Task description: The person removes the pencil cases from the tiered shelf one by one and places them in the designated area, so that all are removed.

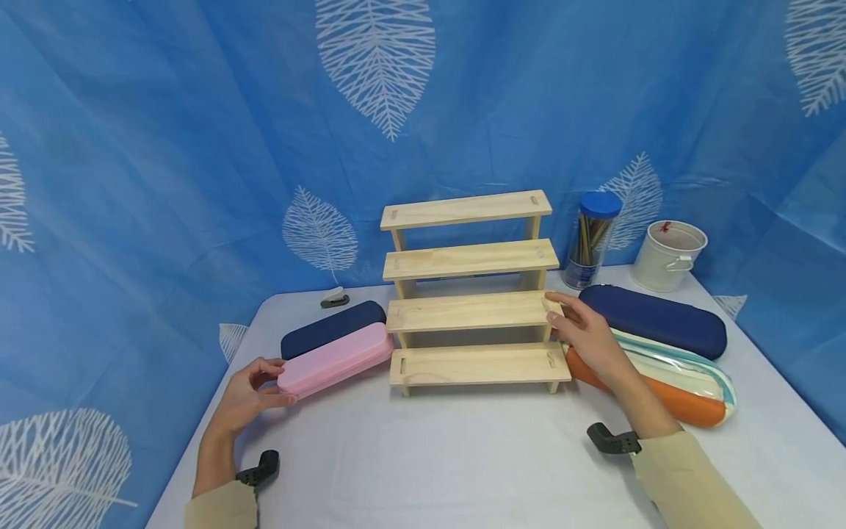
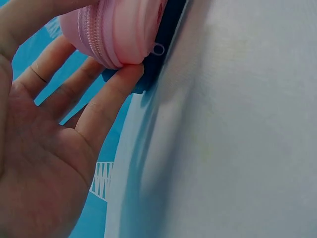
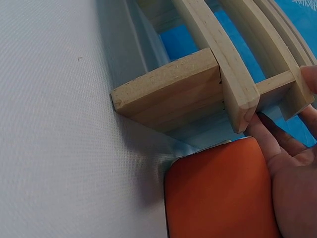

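My left hand (image 1: 246,394) pinches the near-left end of a pink zippered pencil case (image 1: 335,360), thumb on one side and fingers on the other. In the left wrist view, the pink case (image 2: 116,29) shows its zipper, with fingertips against its end. A navy pencil case (image 1: 333,329) lies just behind it. At the middle stands a four-step wooden display shelf (image 1: 472,311). My right hand (image 1: 587,338) grips the right end of its second step from the bottom. In the right wrist view, fingers go under the shelf's board (image 3: 292,91), partly cut off by the frame.
Beside the shelf lie an orange, cream and teal pencil case (image 1: 681,393) and a dark blue case (image 1: 654,321). Behind them stand a clear blue-lidded jar of pencils (image 1: 591,239) and a white metal bucket (image 1: 667,257). A small stapler (image 1: 335,298) sits at the back left.
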`<state>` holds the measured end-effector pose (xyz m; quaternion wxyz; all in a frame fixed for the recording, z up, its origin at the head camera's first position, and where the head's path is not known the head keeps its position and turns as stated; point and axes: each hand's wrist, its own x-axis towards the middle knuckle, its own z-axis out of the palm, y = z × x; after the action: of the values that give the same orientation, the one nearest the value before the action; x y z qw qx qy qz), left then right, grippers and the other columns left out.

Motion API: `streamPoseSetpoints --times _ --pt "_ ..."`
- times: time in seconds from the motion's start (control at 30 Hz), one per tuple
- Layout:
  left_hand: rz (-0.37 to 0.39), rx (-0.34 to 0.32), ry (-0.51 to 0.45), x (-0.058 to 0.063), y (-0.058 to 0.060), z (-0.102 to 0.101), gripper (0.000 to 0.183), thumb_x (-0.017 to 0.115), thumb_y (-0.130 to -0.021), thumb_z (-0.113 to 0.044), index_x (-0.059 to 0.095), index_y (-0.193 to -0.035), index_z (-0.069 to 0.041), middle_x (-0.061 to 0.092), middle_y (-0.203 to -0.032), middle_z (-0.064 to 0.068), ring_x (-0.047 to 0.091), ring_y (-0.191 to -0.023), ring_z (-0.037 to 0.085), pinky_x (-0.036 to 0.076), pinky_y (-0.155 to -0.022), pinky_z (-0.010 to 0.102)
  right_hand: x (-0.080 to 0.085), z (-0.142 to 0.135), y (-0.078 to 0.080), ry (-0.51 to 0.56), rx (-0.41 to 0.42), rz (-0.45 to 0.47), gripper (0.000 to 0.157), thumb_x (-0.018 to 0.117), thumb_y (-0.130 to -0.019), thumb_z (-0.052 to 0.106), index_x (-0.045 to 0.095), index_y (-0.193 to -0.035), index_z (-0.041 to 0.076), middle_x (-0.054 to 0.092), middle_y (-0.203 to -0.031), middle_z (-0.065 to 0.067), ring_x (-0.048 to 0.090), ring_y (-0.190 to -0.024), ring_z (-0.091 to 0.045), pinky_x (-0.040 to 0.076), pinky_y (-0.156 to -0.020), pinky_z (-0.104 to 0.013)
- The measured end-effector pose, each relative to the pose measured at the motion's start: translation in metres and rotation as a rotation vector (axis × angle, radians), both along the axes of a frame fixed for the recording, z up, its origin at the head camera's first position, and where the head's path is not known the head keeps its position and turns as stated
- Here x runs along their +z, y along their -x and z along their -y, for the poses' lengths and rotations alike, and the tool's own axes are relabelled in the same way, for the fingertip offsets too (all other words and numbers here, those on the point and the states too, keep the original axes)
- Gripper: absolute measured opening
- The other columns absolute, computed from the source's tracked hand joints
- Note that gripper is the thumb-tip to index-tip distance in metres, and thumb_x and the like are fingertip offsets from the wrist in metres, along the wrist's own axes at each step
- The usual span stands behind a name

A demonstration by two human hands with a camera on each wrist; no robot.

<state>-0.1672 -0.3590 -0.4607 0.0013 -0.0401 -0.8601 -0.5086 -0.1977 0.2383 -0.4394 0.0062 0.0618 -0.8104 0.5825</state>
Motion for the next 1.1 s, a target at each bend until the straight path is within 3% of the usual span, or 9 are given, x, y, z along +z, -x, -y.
streamPoseSetpoints --times 0.23,0.5,0.87,1.1 --pt "0.005 0.002 -0.004 -0.004 0.000 -0.001 0.049 0.089 -0.063 -0.011 0.059 -0.101 -0.002 0.052 -0.126 0.012 0.054 -0.106 0.023 0.051 -0.081 0.022 -0.002 -0.004 -0.001 -0.009 -0.008 0.010 0.057 0.054 -0.096 0.047 0.041 -0.147 0.025 0.034 -0.151 -0.009 0.043 -0.129 -0.032 0.049 -0.090 -0.041" --pt "-0.007 -0.005 0.014 -0.011 0.001 0.001 0.048 0.090 -0.064 -0.013 0.056 -0.097 -0.002 0.051 -0.129 0.015 0.052 -0.111 0.034 0.048 -0.083 0.019 -0.003 -0.003 0.000 -0.020 -0.009 0.016 0.057 0.054 -0.096 0.048 0.041 -0.147 0.025 0.033 -0.151 -0.008 0.043 -0.130 -0.032 0.048 -0.091 -0.043" --pt "0.018 -0.008 0.000 -0.014 -0.001 0.000 0.047 0.086 -0.069 -0.008 0.055 -0.103 0.002 0.048 -0.133 0.019 0.050 -0.115 0.038 0.047 -0.087 0.021 -0.002 -0.003 0.000 0.013 0.020 -0.001 0.056 0.051 -0.098 0.044 0.039 -0.148 0.022 0.033 -0.151 -0.010 0.043 -0.130 -0.033 0.048 -0.091 -0.040" --pt "0.048 -0.015 0.020 -0.015 -0.002 0.003 0.048 0.084 -0.072 -0.014 0.056 -0.109 -0.001 0.047 -0.136 0.019 0.048 -0.119 0.038 0.045 -0.085 0.017 -0.002 -0.002 -0.002 0.008 0.013 0.009 0.056 0.051 -0.098 0.044 0.039 -0.148 0.021 0.034 -0.150 -0.011 0.044 -0.129 -0.033 0.048 -0.091 -0.041"
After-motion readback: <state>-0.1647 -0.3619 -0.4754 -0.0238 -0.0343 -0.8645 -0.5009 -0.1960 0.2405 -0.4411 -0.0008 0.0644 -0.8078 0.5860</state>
